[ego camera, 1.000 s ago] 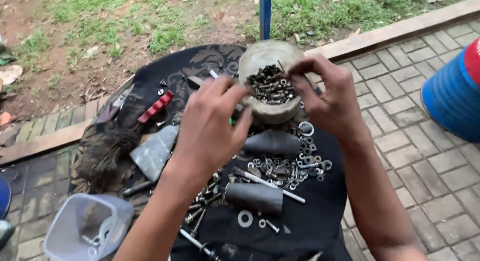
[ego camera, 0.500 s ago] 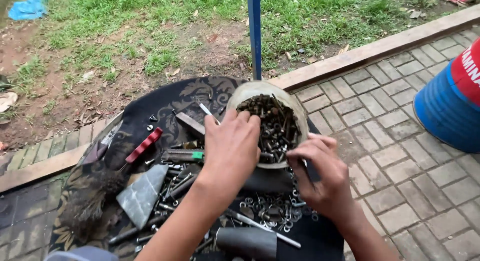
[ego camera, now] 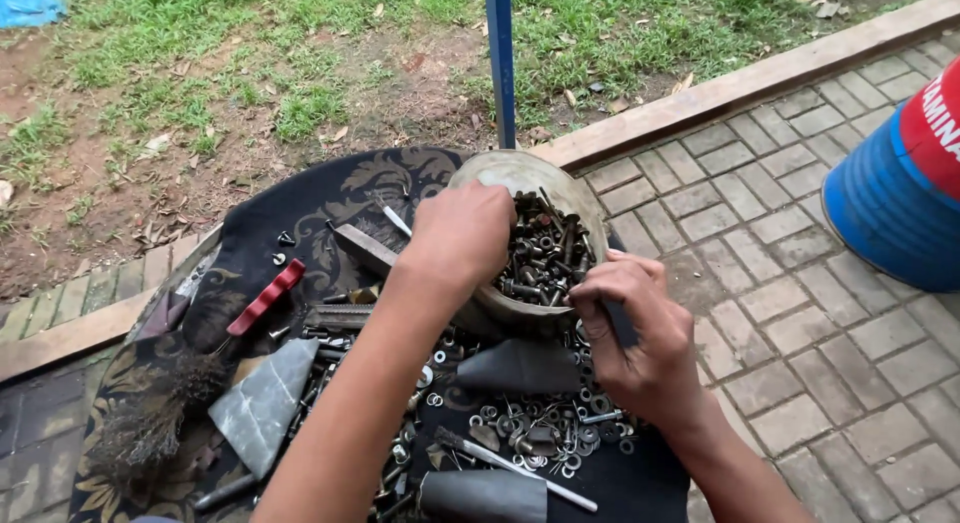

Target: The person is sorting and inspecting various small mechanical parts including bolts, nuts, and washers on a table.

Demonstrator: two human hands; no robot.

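A round worn bowl (ego camera: pixel 505 173) full of rusty bolts and nuts (ego camera: pixel 545 255) stands on a black patterned cloth (ego camera: pixel 330 193). My left hand (ego camera: pixel 460 233) reaches into the bowl's left side, fingers curled down among the hardware; what it grips is hidden. My right hand (ego camera: pixel 640 343) rests at the bowl's near right rim, fingers closed around a small dark object I cannot identify. Loose washers and nuts (ego camera: pixel 530 423) lie on the cloth just below the bowl.
A red-handled tool (ego camera: pixel 265 296), a grey stone shard (ego camera: pixel 262 403), a frayed brush (ego camera: pixel 150 423) and dark cylinders (ego camera: pixel 485 495) lie on the cloth. A blue pole (ego camera: pixel 500 63) rises behind the bowl. A blue drum (ego camera: pixel 890 198) stands right on brick paving.
My left hand has dipped deeper into the bowl. My right hand has dropped from the bowl's far rim to its near right edge. The view has shifted closer.
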